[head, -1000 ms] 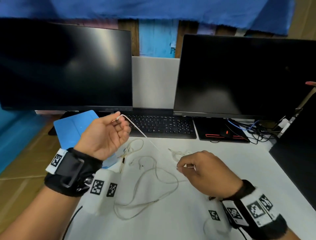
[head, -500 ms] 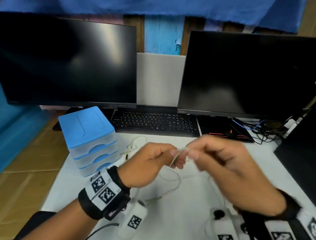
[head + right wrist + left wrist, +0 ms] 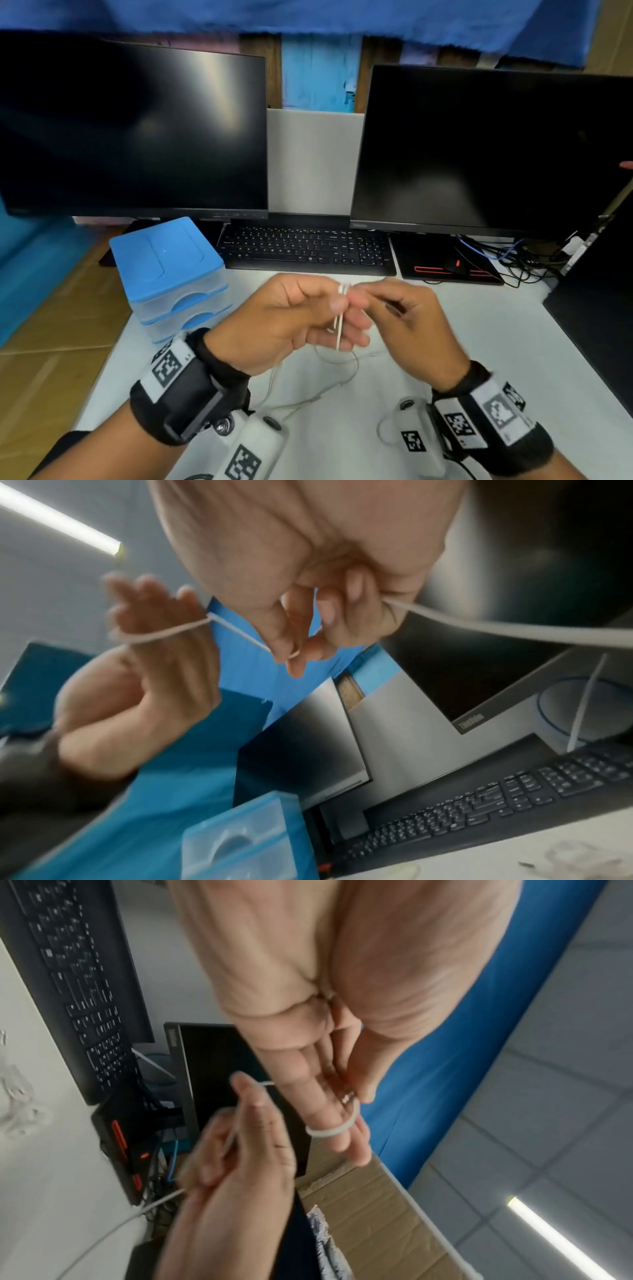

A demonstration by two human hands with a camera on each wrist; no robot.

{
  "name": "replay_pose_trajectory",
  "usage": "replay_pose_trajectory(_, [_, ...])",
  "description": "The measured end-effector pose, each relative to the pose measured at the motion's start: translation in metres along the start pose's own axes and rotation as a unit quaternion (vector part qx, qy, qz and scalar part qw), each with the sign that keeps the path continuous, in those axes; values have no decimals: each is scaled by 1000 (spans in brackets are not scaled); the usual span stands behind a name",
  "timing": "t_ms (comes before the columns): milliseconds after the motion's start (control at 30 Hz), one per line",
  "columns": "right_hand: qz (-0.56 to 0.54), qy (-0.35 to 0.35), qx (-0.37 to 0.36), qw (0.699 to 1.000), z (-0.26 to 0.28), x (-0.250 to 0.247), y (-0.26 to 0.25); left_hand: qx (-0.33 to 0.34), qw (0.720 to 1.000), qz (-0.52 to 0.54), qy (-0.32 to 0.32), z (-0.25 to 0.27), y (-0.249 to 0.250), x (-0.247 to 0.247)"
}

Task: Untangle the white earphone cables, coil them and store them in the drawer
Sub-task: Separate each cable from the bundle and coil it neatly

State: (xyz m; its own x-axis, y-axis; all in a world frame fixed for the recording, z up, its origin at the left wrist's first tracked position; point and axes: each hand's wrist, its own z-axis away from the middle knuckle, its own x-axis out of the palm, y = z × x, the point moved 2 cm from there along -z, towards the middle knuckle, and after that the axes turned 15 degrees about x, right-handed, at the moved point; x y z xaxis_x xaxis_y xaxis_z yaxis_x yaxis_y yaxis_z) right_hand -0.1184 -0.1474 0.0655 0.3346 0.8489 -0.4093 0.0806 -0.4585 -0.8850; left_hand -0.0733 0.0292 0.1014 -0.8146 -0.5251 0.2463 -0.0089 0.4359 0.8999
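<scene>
Both hands meet above the middle of the white table. My left hand holds its fingers out straight, and a white earphone cable is looped round two of those fingers. The left thumb pins the plug end against them. My right hand pinches the same cable between thumb and forefinger, close beside the left fingers. The rest of that cable trails loose on the table under the hands. The blue drawer unit stands at the left, drawers closed.
A black keyboard lies behind the hands, under two dark monitors. A mouse pad and a bundle of wires are at the back right. Another pale tangle of cable lies on the table.
The hands were apart, left raised with the plug and right low on the table. They have come together, and the cable now loops round the left fingers.
</scene>
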Motion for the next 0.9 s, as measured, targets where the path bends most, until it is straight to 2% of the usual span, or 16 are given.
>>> replay_pose_trajectory(67, [70, -67, -10, 995, 10, 15, -2, 30, 996, 43, 72, -4, 4, -5])
replay_pose_trajectory(133, [136, -154, -37, 978, 25, 30, -12, 66, 988, 46, 133, -7, 6, -15])
replay_pose_trajectory(200, [177, -217, -73, 957, 39, 35, -30, 97, 982, -50, 151, -7, 5, -24])
replay_pose_trajectory(300, [152, -245, -73, 955, 47, 19, -53, 117, 951, -267, 106, -4, -2, -27])
replay_pose_trajectory(433, [38, -155, -64, 985, 36, -12, -65, 109, 942, -317, -4, 2, -8, -6])
replay_pose_trajectory(500, [14, -109, -77, 991, 29, -24, -64, 103, 950, -294, -29, 5, -7, 4])
replay_pose_trajectory(567, [0, -73, -75, 994, 22, -31, -56, 78, 972, -216, -42, 6, -4, 9])
replay_pose_trajectory(633, [-27, -54, -65, 996, 15, -30, -46, 58, 985, -151, -57, 7, 0, 9])
replay_pose_trajectory(700, [-36, -51, -56, 996, 11, -21, -35, 74, 991, -98, -59, 6, 6, 8])
replay_pose_trajectory(800, [18, -94, -33, 995, 17, 6, -23, 128, 992, 14, 8, 1, 18, 1])
replay_pose_trajectory(900, [142, -171, -79, 972, 36, 31, -25, 161, 977, 68, 124, -3, 22, -17])
